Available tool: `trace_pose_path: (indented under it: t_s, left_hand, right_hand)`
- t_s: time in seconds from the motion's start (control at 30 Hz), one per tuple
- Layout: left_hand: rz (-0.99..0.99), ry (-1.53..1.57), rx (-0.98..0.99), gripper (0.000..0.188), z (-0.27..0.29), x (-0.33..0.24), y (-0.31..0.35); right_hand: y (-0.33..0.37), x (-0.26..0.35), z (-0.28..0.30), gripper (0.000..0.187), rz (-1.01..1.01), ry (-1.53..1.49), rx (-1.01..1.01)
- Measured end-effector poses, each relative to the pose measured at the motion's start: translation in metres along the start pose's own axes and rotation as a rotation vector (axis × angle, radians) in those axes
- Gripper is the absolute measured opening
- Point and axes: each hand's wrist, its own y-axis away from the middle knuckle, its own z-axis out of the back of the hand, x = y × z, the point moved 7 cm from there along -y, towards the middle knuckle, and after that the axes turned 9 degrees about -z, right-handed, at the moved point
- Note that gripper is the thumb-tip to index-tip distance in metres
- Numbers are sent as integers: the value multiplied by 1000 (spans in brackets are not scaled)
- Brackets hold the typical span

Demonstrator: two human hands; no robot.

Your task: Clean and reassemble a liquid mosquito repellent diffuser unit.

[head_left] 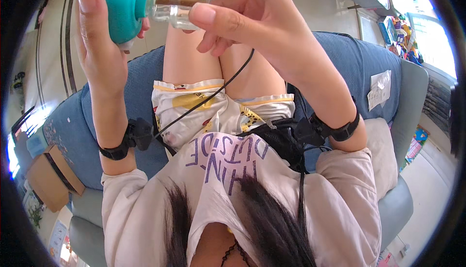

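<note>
Near the top edge, my left hand (97,34) is closed around a rounded teal device (122,12) with a white part along its outer side. A small clear jar (165,6) lies sideways against the device's narrow teal neck; whether the two are fastened together I cannot tell. A brown band, perhaps liquid, shows inside the jar. My right hand (242,22) grips the jar's far end between thumb and fingers. Both hands are raised above my bare knees, and the fingers behind the device are partly hidden.
I sit on a blue-covered sofa (369,68) with grey arms. White paper (379,90) and a pale cushion (377,155) lie to the right. An open cardboard box (53,179) stands at left. A black cable (213,94) crosses my lap between black wrist straps.
</note>
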Motion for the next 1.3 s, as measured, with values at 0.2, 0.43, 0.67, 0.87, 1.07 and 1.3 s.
trace_pose_path:
  t_s: [0.2, 0.43, 0.67, 0.87, 1.07, 1.3]
  left_hand:
    - [2, -1, 1, 72, 2, 1, -1]
    - [-1, 45, 28, 73, -4, 0, -1]
    - [-132, -49, 83, 76, -9, -16, -5]
    - [-73, 11, 96, 76, -12, -18, -2]
    - [-34, 72, 74, 71, -10, -16, -2]
    - [-42, 49, 36, 70, -11, -18, -2]
  right_hand:
    - [-5, -6, -1, 49, -33, -113, 33]
    - [-11, -26, 5, 45, 68, 70, -88]
    - [-10, -33, 4, 53, -60, -146, -90]
    - [-11, -44, 0, 62, -196, -174, -9]
    - [-5, -26, 4, 51, -2, -64, -109]
    - [-5, -19, 3, 49, 78, 35, -99]
